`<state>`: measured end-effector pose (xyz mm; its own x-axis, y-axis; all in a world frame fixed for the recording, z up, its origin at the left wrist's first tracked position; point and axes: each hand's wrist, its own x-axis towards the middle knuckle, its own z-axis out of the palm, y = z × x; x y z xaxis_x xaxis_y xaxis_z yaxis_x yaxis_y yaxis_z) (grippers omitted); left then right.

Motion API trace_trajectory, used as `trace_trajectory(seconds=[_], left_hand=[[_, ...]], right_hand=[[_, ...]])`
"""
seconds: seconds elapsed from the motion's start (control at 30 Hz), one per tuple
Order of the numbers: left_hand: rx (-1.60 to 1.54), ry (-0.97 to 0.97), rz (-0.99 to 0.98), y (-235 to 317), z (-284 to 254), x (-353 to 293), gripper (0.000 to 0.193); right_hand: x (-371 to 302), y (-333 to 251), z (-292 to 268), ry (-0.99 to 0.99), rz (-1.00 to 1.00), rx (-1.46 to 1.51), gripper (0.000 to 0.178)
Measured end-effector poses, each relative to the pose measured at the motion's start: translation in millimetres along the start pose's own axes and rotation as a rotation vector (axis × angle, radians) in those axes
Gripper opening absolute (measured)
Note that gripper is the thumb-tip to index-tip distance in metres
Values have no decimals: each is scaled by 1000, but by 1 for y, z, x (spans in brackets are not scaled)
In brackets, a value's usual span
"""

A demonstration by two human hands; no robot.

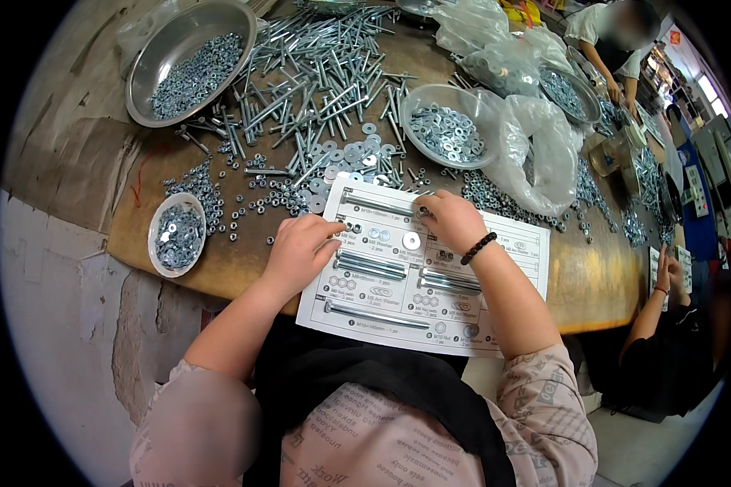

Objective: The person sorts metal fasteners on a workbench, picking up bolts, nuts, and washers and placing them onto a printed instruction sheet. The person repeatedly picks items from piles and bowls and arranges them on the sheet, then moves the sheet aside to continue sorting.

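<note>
A printed paper sheet (310,312) with hardware drawings lies at the table's front edge. Long bolts rest on it: one bolt (374,203) along the top, a bolt group (371,265) at the middle left, another group (451,281) to its right, and a single bolt (378,315) lower down. A flat washer (411,240) lies between my hands. My left hand (304,247) reaches over the sheet's left side, fingertips drawn together beside small nuts (353,229). With pinched fingers, my right hand (453,221) holds a small nut (421,212) over the sheet's upper part.
Behind the sheet spreads a heap of loose bolts (321,77) and washers (353,154). Nuts fill a steel basin (142,101); a white bowl (156,252) and a plastic bowl (410,97) hold washers. Plastic bags (544,109) stand right. Other people (605,49) work at right.
</note>
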<state>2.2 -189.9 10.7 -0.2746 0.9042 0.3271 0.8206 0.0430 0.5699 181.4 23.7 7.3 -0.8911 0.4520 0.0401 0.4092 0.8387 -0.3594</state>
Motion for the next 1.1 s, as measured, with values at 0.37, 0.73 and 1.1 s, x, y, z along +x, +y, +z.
trace_trajectory(seconds=[0.37,0.73,1.1], left_hand=[[-41,19,-7,-7,0,-2,20],[108,-242,299,24,57,54,24],[123,-313,381,34,76,74,21]], right_hand=[[-1,-1,-3,-22,62,50,20],[-67,-11,-32,93,268,419,14],[-151,-46,-11,-102,92,293,15]])
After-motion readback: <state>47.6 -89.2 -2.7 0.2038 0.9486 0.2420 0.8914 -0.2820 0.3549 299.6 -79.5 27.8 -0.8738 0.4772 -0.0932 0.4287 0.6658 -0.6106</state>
